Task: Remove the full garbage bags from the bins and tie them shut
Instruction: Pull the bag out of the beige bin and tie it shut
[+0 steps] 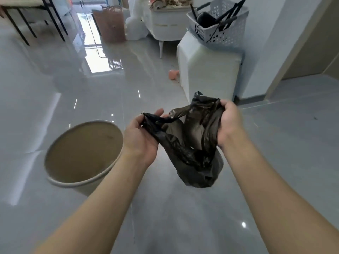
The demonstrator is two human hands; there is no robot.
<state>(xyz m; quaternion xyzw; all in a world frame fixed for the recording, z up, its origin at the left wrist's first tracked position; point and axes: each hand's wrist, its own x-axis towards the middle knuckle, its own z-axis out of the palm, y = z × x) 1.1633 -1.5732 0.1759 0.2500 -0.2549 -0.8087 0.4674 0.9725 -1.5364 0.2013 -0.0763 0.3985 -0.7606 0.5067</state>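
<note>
A black garbage bag hangs in the air between both hands, above the grey floor. My left hand grips the bag's left rim, thumb and fingers curled round the plastic. My right hand grips the bag's right rim and holds it slightly higher. The bag's mouth gapes between the hands and its bottom sags below them. A round beige bin stands on the floor to the left of my left forearm, with no bag in it.
A white cabinet stands ahead on the right with a perforated grey basket on top. A small pink object lies on the floor beside it. Farther back are a brown hamper, white furniture and black table legs.
</note>
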